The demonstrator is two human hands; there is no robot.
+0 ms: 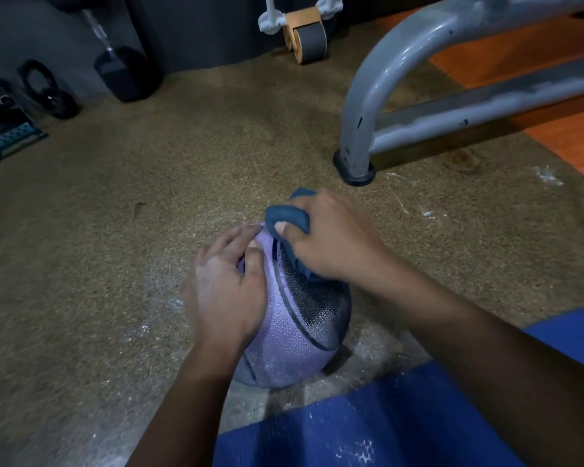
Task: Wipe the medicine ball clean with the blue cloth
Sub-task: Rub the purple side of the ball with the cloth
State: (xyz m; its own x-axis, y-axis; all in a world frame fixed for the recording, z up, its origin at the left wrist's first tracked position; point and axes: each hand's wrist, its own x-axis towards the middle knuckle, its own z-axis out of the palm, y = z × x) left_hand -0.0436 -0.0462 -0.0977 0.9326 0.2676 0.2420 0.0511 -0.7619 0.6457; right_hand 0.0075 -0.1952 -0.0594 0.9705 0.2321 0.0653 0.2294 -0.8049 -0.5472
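A purple and dark grey medicine ball (294, 328) with a textured skin rests on the speckled brown floor. White dust marks its surface. My left hand (226, 288) lies flat on the ball's left side, fingers spread over the top. My right hand (331, 241) presses the bunched blue cloth (289, 217) against the ball's upper far side, with the thumb hooked through a fold. Part of the cloth is hidden under my right palm.
A grey metal frame leg (354, 156) with a black foot stands just behind and to the right. A blue mat (368, 423) lies at the near edge. A dumbbell (122, 72), black straps (44, 89) and an ab wheel (304, 38) sit along the far wall.
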